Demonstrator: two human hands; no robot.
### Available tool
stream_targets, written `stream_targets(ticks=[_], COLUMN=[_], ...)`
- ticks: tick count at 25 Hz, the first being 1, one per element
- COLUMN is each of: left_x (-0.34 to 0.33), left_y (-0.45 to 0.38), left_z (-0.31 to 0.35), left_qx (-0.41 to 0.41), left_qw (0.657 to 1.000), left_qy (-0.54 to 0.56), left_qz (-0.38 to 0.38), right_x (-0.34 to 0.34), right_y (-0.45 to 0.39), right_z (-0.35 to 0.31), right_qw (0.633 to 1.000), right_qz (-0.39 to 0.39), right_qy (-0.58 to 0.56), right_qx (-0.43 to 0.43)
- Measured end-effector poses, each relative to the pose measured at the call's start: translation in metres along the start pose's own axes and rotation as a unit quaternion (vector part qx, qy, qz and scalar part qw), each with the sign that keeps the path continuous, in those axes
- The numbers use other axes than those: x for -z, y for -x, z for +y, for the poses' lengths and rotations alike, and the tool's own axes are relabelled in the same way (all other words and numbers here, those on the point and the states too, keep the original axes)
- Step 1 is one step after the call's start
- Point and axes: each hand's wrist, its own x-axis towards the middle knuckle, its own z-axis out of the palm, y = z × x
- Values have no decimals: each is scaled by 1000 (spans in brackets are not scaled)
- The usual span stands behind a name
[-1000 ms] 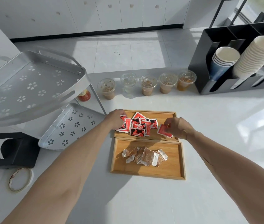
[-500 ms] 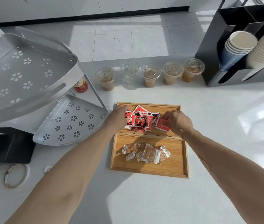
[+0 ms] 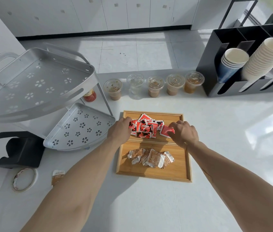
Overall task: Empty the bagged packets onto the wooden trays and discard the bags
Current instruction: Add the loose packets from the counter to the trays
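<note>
Two wooden trays lie end to end on the white counter. The far tray (image 3: 174, 115) holds a pile of red packets (image 3: 145, 127). The near tray (image 3: 180, 169) holds several brown and white packets (image 3: 151, 158). My left hand (image 3: 119, 131) rests against the left side of the red pile, fingers curled onto the packets there. My right hand (image 3: 183, 133) pinches a single red packet (image 3: 165, 130) at the pile's right edge. No bag is visible.
A silver two-tier corner rack (image 3: 37, 87) stands at the left. Several lidded drink cups (image 3: 155, 86) line the counter's far edge. A black cup dispenser (image 3: 249, 64) is at the right. A black holder (image 3: 15, 149), tape roll (image 3: 24, 179) and one stray brown packet (image 3: 57, 176) lie at the left.
Both hands stay at the sides of the red pile, pressing slightly inward. The head camera tilted down, then back up; the stray brown packet at the left has come into view.
</note>
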Motion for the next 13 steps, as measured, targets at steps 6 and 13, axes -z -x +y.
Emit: stream_targets(ticks=[6,13], left_x=[25,35], left_y=[62,156], left_z=[-19,-72], left_qx=[26,89], left_qw=[995,968], left_qy=[-12,-15], left_qz=[-101,-232], right_x=[21,23], right_y=[43,94], right_z=[-24,-81], right_qw=[999,993], right_qz=[-26,-53], right_qy=[36,43], right_qx=[26,97])
